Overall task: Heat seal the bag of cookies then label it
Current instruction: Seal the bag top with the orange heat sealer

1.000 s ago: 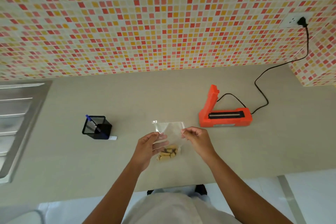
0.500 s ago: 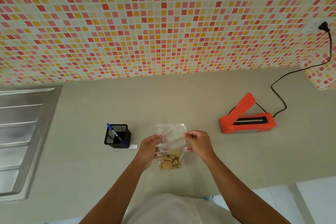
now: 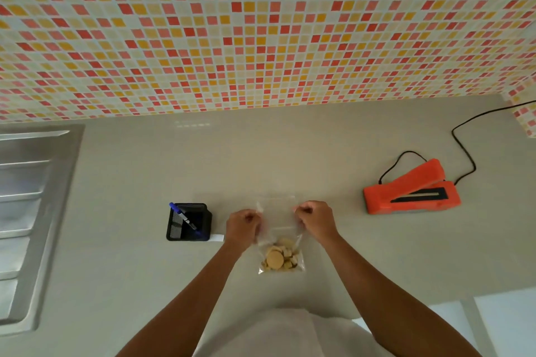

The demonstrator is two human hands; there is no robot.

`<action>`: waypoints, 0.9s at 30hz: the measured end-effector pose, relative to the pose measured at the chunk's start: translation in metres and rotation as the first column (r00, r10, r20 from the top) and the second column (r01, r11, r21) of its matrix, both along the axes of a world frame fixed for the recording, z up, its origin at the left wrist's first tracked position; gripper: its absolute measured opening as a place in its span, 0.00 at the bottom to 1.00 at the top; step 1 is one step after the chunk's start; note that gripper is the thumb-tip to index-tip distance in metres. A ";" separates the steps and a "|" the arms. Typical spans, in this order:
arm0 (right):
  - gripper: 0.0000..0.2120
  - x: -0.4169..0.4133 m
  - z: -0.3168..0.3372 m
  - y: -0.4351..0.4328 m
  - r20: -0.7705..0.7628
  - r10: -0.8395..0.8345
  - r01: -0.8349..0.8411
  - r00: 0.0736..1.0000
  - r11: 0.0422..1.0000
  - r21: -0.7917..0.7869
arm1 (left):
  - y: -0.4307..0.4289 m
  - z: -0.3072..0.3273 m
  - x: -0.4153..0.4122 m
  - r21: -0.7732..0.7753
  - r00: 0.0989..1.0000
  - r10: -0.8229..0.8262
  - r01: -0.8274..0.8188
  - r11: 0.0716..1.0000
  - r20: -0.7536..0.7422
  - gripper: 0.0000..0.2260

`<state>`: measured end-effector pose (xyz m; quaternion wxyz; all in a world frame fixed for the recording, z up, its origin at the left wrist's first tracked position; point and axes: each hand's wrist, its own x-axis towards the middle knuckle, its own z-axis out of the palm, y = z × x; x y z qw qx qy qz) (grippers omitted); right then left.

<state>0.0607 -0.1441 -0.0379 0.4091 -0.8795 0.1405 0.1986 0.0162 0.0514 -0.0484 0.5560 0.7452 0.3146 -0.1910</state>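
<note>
A clear plastic bag of cookies hangs upright just over the beige counter, the cookies settled at its bottom. My left hand pinches the bag's upper left edge and my right hand pinches its upper right edge. The bag's mouth stands above my fingers. An orange heat sealer sits to the right on the counter with its lid raised. A small white label lies beside the pen holder, left of my left hand.
A black mesh pen holder with a blue marker stands left of my hands. The sealer's black cord runs back toward the tiled wall. A steel sink drainboard fills the far left. The counter's front edge is near my body.
The view has shifted left, so the sealer now sits farther right. My hands have moved up the bag's sides and lifted it, and the cookies have dropped to the bottom.
</note>
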 end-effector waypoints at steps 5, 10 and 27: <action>0.05 0.007 -0.009 0.004 -0.016 0.053 -0.055 0.998 0.992 -0.114 | -0.004 0.000 0.006 0.244 0.986 -0.164 0.154 0.958 0.023 0.11; 0.03 0.007 -0.008 0.007 -0.003 0.061 -0.060 0.998 0.987 -0.151 | -0.009 0.004 0.007 0.323 0.986 -0.160 0.137 0.936 0.045 0.08; 0.08 0.005 -0.001 -0.008 -0.015 0.081 -0.081 0.997 0.997 -0.012 | -0.026 0.020 -0.003 0.366 0.996 -0.087 0.071 0.928 0.030 0.17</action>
